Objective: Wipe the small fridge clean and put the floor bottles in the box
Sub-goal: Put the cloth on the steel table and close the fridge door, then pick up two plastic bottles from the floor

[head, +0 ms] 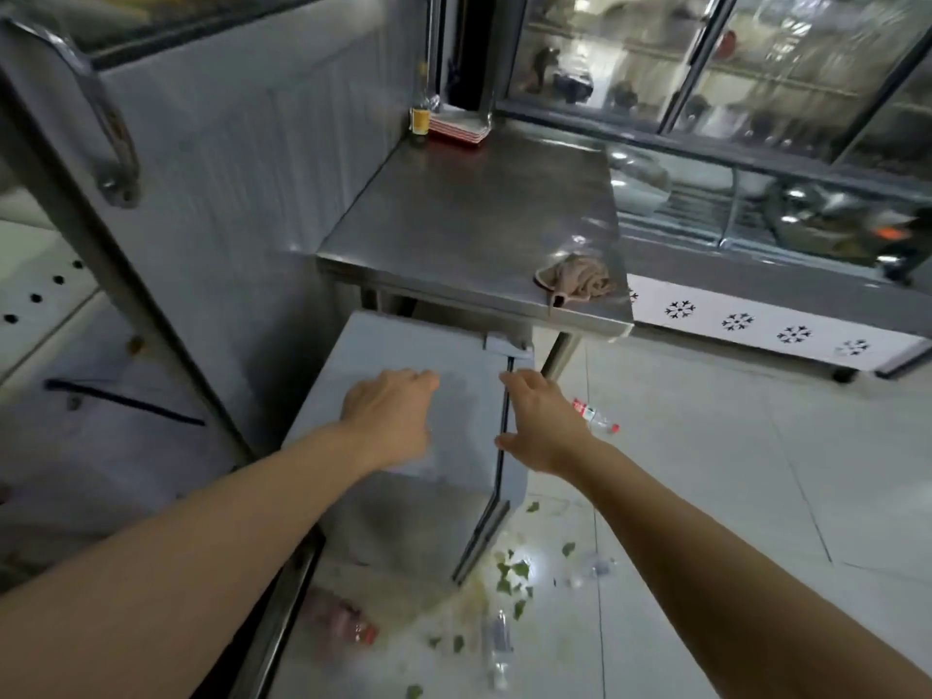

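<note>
Though both hands are already at the small fridge [403, 446], the job looks barely begun: the cloth [580, 281] that would do the wiping lies bunched on the front corner of the steel table [454, 219] above, untouched, and bottles lie on the tiled floor, one with a red label [595, 415] just beyond the fridge's right side, a clear one [497, 643] nearer the camera, another [348, 623] by the fridge's lower left corner, among scattered green scraps (no box shows anywhere in view). Both steps, I judge, remain to be done. The left hand [391, 416] rests palm-down on the fridge's top, fingers loosely bent and holding nothing. The right hand [542, 421] reaches to the dark seam along the door edge, fingers extended against it, gripping nothing that I can make out. Both forearms stretch forward and down.
</note>
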Available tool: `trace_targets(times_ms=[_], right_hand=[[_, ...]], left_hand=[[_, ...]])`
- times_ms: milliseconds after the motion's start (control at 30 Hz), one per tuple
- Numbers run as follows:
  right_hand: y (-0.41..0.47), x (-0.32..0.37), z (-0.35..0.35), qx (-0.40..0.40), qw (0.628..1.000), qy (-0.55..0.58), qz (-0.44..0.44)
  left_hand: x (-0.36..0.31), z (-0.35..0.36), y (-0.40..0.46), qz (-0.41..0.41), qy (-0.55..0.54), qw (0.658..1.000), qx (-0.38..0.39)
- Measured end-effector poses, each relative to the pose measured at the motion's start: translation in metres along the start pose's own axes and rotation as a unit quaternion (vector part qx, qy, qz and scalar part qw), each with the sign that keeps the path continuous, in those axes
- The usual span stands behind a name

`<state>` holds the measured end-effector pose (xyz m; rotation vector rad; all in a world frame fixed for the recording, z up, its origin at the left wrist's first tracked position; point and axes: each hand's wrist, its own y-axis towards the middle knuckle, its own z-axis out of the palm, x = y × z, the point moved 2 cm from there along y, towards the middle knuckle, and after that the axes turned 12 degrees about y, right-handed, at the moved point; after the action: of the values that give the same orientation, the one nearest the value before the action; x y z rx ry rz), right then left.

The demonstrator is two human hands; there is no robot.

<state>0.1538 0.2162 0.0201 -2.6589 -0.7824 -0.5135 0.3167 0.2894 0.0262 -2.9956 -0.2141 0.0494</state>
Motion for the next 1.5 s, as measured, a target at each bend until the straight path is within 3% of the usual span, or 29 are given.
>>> trace_targets(times_ms=[367,800,1000,1333,1500], right_hand=[[-0.106,0.016,0.144,0.123,0.992,-0.015,0.033],[-0.14,-0.053,0.293,0.227,0.972,-0.01,0.062],[-0.134,-0.101,0.388,0.225,0.971,0.016,0.075],[-0.087,-0.2,0.595,0.2,0.972,0.034,0.115],[-0.069,-0.252,0.678,0.161,0.974,0.046,0.15]], left_hand=[[0.04,0.113,-0.131,-0.013,-0.012,0.993,0.118],[0.03,0.278,-0.206,-0.1,-0.007,0.968,0.23],[0.03,0.386,-0.192,-0.095,0.027,0.967,0.235],[0.054,0.633,-0.129,-0.068,0.029,0.966,0.248],[0.068,0.729,-0.093,-0.039,0.103,0.969,0.22]])
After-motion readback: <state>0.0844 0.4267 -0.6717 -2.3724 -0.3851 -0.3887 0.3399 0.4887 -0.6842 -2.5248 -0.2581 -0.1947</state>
